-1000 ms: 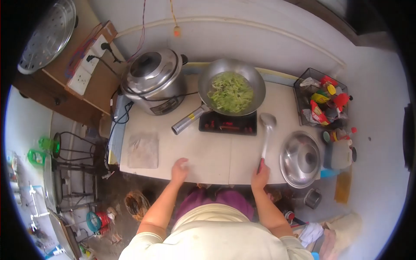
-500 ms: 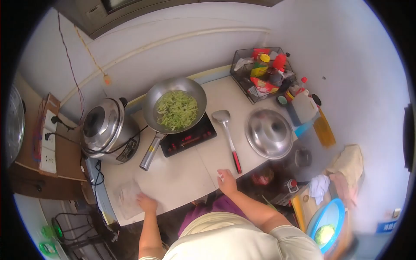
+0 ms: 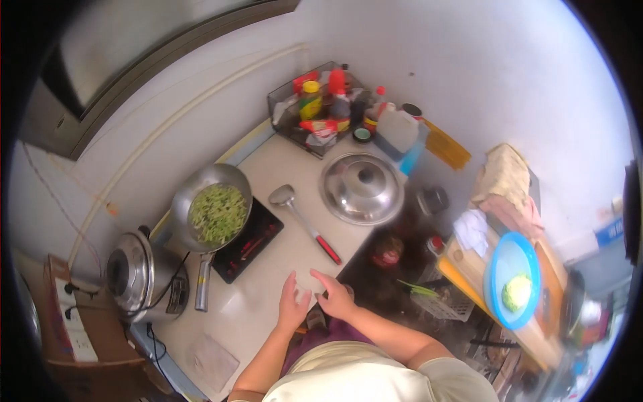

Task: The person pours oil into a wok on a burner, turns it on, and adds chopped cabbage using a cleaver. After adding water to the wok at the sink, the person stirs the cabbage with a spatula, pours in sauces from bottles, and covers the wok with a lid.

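Both hands are close together over the front edge of the white counter. My left hand has its fingers apart and holds nothing. Beside it, my right hand is also empty, thumb and fingers spread. Just beyond them a spatula with a red and black handle lies on the counter. A wok of chopped green vegetables rests on the black induction cooker, its handle towards me. The domed steel lid lies right of the spatula.
A steel electric cooker stands at the left. Behind are a wire basket of bottles and packets and a plastic jug. At right, a blue basin with a green vegetable sits on a wooden board. A folded cloth lies near left.
The view has swung to the right, bringing the basin fully into sight. My right hand has let go of the spatula. My left hand has left the folded cloth, and both hands have come together.
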